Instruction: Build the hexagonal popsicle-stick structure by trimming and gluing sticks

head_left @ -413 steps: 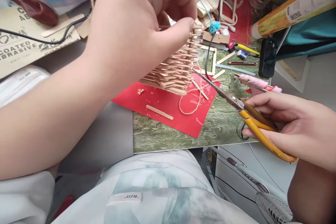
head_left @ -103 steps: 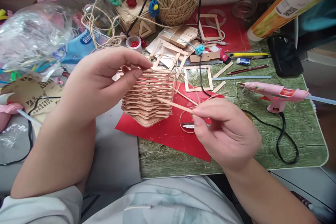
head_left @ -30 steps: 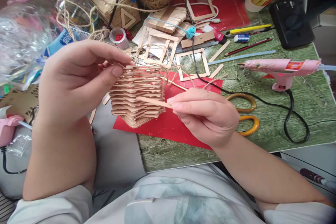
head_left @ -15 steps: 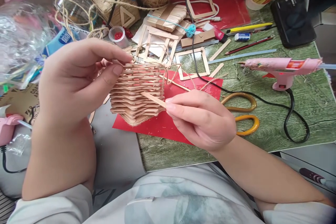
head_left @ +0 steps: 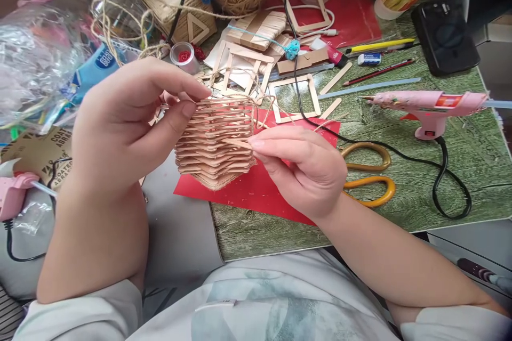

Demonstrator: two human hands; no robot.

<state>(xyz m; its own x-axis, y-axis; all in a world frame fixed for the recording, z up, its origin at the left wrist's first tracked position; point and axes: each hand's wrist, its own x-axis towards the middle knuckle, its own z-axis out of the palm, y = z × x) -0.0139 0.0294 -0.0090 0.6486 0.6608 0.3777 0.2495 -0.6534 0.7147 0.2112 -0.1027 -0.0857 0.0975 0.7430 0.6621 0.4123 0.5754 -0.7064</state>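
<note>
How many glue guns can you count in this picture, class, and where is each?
2. One glue gun lies on the table, beyond the scissors. Another glue gun is at the picture's left edge, partly cut off. More may be hidden.

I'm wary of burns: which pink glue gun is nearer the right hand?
The rightmost pink glue gun, on the green wood-grain tabletop; the other gun lies far left, cropped.
</note>
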